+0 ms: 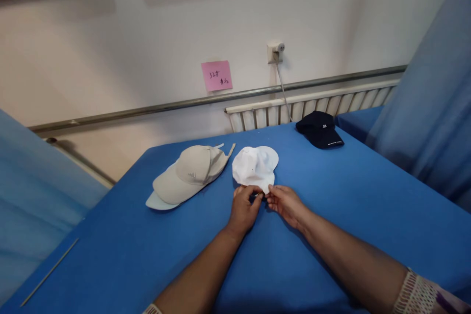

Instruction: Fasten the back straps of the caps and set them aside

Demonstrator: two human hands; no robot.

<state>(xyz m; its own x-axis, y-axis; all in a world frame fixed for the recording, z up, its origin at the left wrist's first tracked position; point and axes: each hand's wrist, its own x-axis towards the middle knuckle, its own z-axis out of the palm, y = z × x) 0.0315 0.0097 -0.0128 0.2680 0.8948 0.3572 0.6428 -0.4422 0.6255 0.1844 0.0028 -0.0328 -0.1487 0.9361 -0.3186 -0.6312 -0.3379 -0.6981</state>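
A white cap (pixel 250 164) lies on the blue-covered table, its brim pointing to the back right. Both my hands meet at its near edge. My left hand (pixel 246 206) pinches at the edge, fingertips and thumb close together; a small dark or brassy bit shows between them, too small to name. With thumb and fingers, my right hand (pixel 285 203) grips the cap's near right edge. Left of the white cap, a beige cap (pixel 193 167) rests on top of a pale blue cap (pixel 156 203), which is mostly covered.
A black cap (pixel 318 127) sits at the back right of the table (pixel 147 260). A thin stick (pixel 49 272) lies at the left. Behind are a radiator (pixel 257 115), a metal rail (pixel 176 105) and a plugged-in cord (pixel 282 86). Blue curtains (pixel 434 93) hang on both sides.
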